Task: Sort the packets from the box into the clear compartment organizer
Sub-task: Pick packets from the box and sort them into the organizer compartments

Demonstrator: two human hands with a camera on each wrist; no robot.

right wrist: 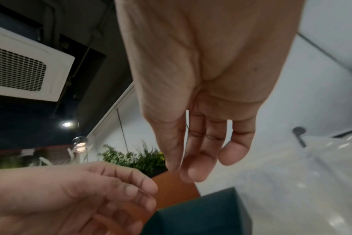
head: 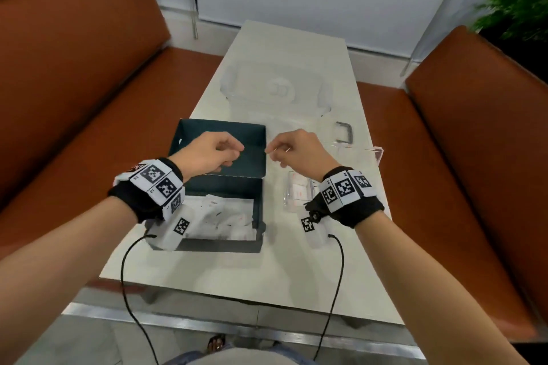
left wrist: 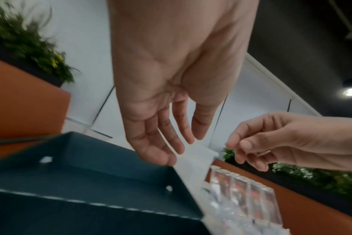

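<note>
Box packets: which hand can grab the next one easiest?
Probably the left hand: it hovers above the dark box, whose packets lie just below its wrist. The right hand hovers off the box's side, above the clear compartment organizer.

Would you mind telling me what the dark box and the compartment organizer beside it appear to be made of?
The dark box looks like matte teal-black cardboard: flat folded walls, a hinged lid flap, no shine. The compartment organizer looks like clear rigid plastic, possibly acrylic: see-through dividers with bright glossy edges, packets showing through.
</note>
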